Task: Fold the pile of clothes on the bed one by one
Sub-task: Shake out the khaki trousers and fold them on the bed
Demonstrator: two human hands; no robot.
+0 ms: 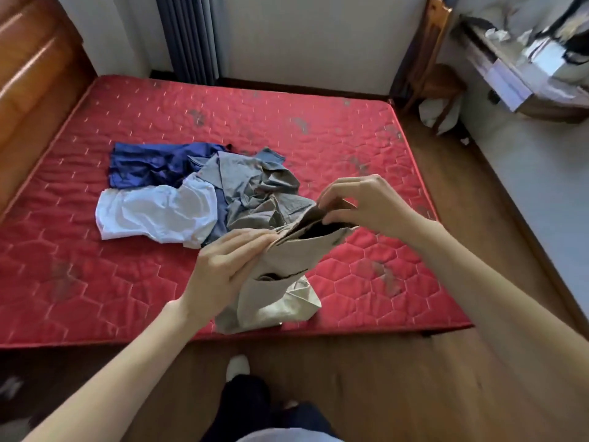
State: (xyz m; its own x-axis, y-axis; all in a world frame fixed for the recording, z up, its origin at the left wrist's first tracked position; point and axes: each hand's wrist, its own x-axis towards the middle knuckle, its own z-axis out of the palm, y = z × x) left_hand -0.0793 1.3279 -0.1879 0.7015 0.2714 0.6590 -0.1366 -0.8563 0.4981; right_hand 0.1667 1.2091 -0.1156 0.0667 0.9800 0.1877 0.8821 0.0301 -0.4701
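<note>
Both hands grip a beige garment [280, 282] raised above the red mattress's [95, 282] near edge: left hand [226, 263] pinches its upper edge, right hand [360, 202] pinches the opposite top corner. Remaining pile [191, 189] lies mid-bed: blue, white, grey pieces.

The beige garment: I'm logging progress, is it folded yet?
Not folded. The beige garment hangs crumpled, held up by the left hand and right hand at its top edge.

Four garments (one beige [280, 275], one grey [255, 193], one white [153, 212], one blue [149, 164]), two hands, one mattress [95, 282].
</note>
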